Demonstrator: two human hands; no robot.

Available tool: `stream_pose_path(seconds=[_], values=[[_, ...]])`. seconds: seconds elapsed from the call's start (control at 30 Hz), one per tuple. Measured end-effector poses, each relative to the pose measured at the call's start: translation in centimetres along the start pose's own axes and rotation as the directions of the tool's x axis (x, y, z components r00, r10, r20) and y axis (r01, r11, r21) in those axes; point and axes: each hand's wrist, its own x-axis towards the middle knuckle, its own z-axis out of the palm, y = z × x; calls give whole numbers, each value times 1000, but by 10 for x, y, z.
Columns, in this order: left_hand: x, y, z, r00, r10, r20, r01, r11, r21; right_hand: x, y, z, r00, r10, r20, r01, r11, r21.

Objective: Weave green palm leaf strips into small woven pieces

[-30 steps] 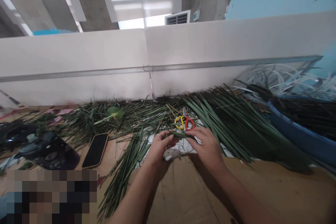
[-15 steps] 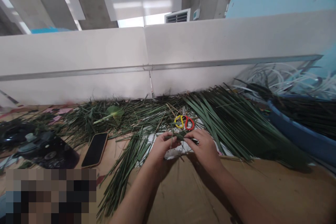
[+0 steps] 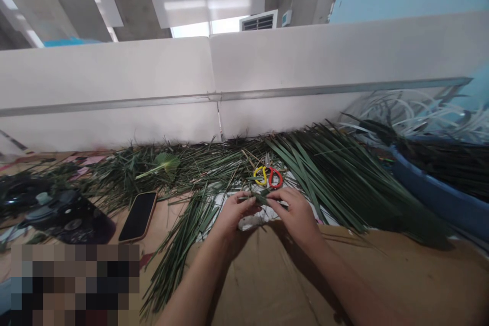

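Between my two hands is a small piece of green leaf strips (image 3: 261, 197), folded or woven together; its exact shape is partly hidden by my fingers. My left hand (image 3: 236, 211) pinches its left end between thumb and fingers. From the other side, my right hand (image 3: 293, 209) grips the right end with thumb and forefinger. Just beyond my fingertips lie scissors (image 3: 268, 177) with one yellow and one red handle. A large fan of long green leaf strips (image 3: 328, 178) spreads to the right of my hands, and a narrower bundle of strips (image 3: 178, 249) lies to the left.
Brown cardboard (image 3: 263, 275) lies under my forearms. To the left are a phone (image 3: 138, 216) and a dark bottle (image 3: 72, 216). A blue tub (image 3: 428, 183) of dark strips stands at the right. Leaf scraps and a small palm leaf (image 3: 166, 164) lie along the white partition (image 3: 153, 76).
Both hands stay in nearly the same place, still on the leaf piece. The fingers have shifted only slightly; the surrounding things have not moved.
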Motion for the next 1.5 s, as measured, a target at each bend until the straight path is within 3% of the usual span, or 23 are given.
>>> stream_pose_path(seconds=[0.2,0.47,0.73,0.9,1.1,1.23,1.5], values=[[2,17,-17,995,32,-94,-31,999,10,6,11,-13,969,248,-3,-242,947,209],[4,19,-26,991,73,-114,-76,997,-24,2,13,1,948,275,160,-304,930,206],[5,21,-27,989,76,-125,-79,997,-16,2,14,2,934,319,162,-357,860,363],[3,20,-27,991,73,-114,-76,997,-22,0,13,7,913,341,224,-405,828,389],[3,21,-23,991,48,-127,-53,998,-33,1,13,7,947,283,153,-321,836,444],[2,18,-19,991,34,-132,-38,999,-32,2,8,4,971,235,55,-239,908,343],[3,12,-14,978,31,-208,-38,999,-30,-1,0,-1,997,62,39,-69,976,205]])
